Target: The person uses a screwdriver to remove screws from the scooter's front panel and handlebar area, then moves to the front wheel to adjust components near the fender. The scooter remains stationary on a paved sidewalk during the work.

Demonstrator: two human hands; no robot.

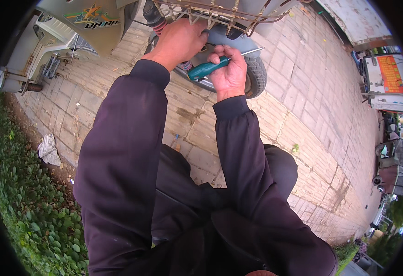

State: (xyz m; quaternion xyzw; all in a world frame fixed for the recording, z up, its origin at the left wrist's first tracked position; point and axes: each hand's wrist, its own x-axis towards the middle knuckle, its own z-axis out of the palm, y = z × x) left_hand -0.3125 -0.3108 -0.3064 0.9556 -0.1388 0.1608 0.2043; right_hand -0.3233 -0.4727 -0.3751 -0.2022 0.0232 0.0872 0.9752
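Ahead of me stands a scooter or similar vehicle, its front wheel under a grey fender and a rusty wire basket. My right hand is wrapped round the green handle of a screwdriver; its thin metal shaft points up and to the right, away from the wheel. My left hand reaches in below the basket, beside a red-coiled shock absorber. Its fingers are bent around something at the fender, and what they hold, if anything, is hidden.
Pale paving spreads around my crouched legs. A green hedge runs along the left, with a crumpled whitish cloth at its edge. Another vehicle stands at upper left. Parked carts line the far right.
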